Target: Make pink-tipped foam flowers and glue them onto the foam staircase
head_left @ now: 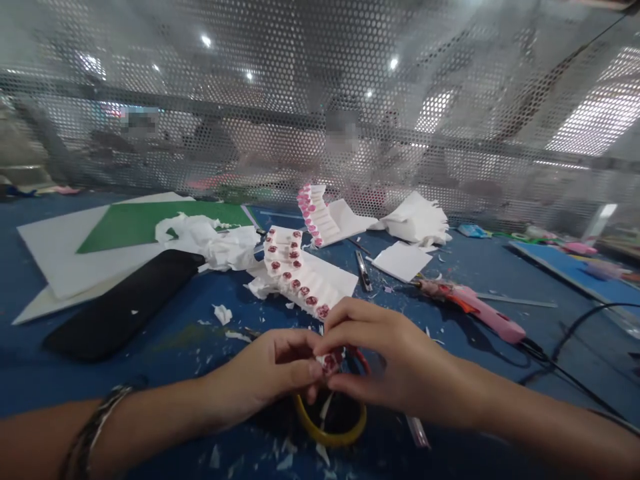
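Blk case [125,303] fwd-L of their L hand [267,368], green sheet [125,225] past it; blue board [565,268] well R of R hand [387,352].

The piece [331,363] and the strip [280,251] look like matt paper, the strip being pleated, while the tissue [235,250] is crumpled and rough at the edges. The glue gun [483,311] shows smooth plastic, the ring [334,440] seems also of smooth plastic, and the cutter [364,272] has metallic shine. The table [30,380] is matt, the pouch [130,303] looks matt too, and the screen [250,43] appears perforated metal, dully shining.
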{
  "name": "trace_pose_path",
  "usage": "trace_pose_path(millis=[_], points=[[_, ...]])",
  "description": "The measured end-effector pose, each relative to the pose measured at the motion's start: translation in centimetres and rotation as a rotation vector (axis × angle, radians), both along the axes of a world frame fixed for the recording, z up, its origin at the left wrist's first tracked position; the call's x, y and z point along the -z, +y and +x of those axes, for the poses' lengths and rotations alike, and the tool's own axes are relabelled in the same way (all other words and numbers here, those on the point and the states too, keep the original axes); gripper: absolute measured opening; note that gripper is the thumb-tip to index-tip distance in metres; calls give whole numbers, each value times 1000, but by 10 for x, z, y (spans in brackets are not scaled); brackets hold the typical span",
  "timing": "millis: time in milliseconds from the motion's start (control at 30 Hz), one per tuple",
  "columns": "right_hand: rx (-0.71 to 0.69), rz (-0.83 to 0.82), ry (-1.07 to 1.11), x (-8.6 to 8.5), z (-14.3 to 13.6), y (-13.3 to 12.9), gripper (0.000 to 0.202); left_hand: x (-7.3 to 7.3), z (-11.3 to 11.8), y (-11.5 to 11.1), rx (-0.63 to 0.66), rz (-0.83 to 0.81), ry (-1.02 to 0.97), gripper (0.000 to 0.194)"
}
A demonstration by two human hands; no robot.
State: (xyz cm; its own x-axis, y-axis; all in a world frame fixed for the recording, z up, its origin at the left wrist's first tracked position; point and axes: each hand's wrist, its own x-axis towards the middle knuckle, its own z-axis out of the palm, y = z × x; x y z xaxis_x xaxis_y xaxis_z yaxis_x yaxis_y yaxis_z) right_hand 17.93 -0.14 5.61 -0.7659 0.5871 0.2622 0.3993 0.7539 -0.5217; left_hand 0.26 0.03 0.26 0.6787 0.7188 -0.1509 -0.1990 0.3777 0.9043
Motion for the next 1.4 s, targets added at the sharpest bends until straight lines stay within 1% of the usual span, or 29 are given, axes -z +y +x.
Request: trace_pose_path(millis=[100,167,233,300,367,433,500,600,767,867,933,1000,1033,1100,1167,1200,1233,1267,1333,1367,1400], points=[[-9,5,-17,-1,1,2,10,-2,1,0,-1,-46,8,27],[1,82,-54,3,2,4,11,-2,1,0,12,-41,-11,26],[27,241,-134,7,3,7,13,0,1,-1,8,12,-55,29],[28,429,-245,12,1,9,15,3,1,-2,-33,82,-75,33],[12,567,-325,14,-1,11,16,6,1,-2,-98,143,-24,35],[3,642,-360,15,-5,10,14,6,0,-3,-149,179,62,35],[14,695,-352,15,-10,9,13,3,0,-2,-177,190,136,36],[15,744,-305,16,-17,7,14,-3,1,0,-174,187,202,35],[15,765,-298,17,-27,7,18,-4,0,3,-181,166,176,30],[29,754,-311,11,-25,7,18,-3,-2,4,-158,164,194,26],[83,746,-335,3,-15,6,17,-4,-4,5,-149,193,245,24],[229,747,-396,-7,6,5,19,-5,-7,7,-175,225,289,24],[331,769,-419,-12,20,5,24,-5,-9,8,-201,235,291,25],[592,728,-512,-20,53,5,30,-5,-13,9,-242,244,287,27],[877,564,-634,-21,90,7,29,-5,-17,10,-224,249,319,25],[981,494,-683,-19,107,8,32,-5,-19,10,-199,260,347,23],[1031,418,-736,-15,123,10,33,-5,-21,10,-178,278,368,22],[1049,372,-763,-9,137,11,34,-5,-22,10,-169,303,377,22],[998,267,-760,6,156,15,30,-5,-23,10,-167,350,365,21],[977,239,-719,14,162,17,30,-6,-24,10,-165,361,354,21],[1032,296,-665,22,165,19,30,-6,-24,10,-157,356,347,20]])
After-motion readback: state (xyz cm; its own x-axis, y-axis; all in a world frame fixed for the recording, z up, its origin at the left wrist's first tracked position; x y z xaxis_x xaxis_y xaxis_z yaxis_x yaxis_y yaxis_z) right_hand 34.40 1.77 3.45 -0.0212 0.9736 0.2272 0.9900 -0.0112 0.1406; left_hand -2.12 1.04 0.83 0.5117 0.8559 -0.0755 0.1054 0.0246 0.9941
